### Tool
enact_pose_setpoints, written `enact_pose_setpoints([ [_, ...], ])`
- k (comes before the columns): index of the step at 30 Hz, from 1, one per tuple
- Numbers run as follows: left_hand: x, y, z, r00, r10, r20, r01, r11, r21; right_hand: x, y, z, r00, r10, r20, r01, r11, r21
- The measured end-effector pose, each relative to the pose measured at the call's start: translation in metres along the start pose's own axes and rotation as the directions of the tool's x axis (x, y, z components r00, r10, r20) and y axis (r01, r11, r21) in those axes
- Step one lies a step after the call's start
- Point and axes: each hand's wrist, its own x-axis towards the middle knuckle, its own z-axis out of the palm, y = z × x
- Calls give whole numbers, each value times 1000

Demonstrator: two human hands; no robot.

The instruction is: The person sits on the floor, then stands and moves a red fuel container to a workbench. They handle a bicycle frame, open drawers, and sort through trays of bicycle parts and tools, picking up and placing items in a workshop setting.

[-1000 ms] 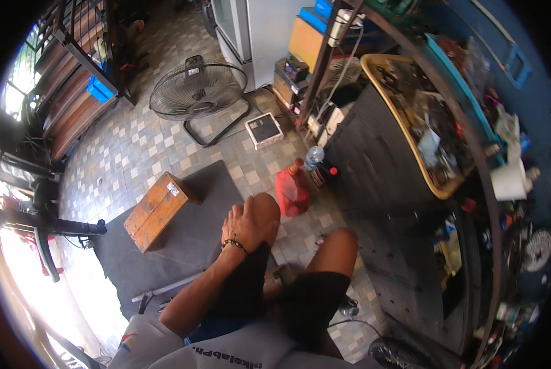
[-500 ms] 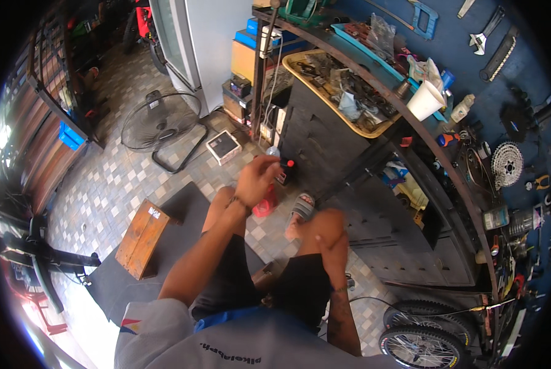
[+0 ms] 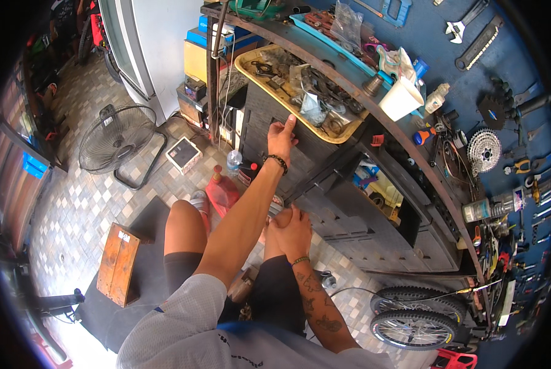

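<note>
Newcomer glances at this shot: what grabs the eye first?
Probably the yellow tray heaped with dark parts at upper centre, with the outstretched left hand appearing just below its edge. Next, likely the blue tool wall at upper right and the two bicycle wheels at lower right. The right hand rests on the right knee.

Start at the middle of the head view. The left hand (image 3: pixel 281 141) is at twelve o'clock, thumb near a yellow tray (image 3: pixel 343 138) of messy bits. The right hand (image 3: pixel 293 235) rests on a knee (image 3: pixel 280 219) near six. A wooden box (image 3: pixel 111 267) sits at eight, a red jug (image 3: pixel 222 194) (it looks see-through) near nine.
</note>
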Motion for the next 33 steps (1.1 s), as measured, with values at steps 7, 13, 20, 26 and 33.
enact_pose_setpoints([
  [7,42,-7,-7,998,-64,21,64,998,-15,-1,-17,15,988,-156,15,155,988,6],
  [13,65,-44,-59,915,-265,-304,274,962,-15,-2,-35,11,981,-192,36,190,980,56],
  [20,68,-45,-86,911,-410,41,408,881,-241,-2,-34,8,990,-126,67,126,992,2],
  [26,34,-36,-158,938,-347,7,344,925,-164,0,-20,3,994,-111,-3,111,993,47],
  [33,-96,7,-219,944,-323,-74,321,946,-41,2,48,-11,997,76,-24,-75,995,59],
])
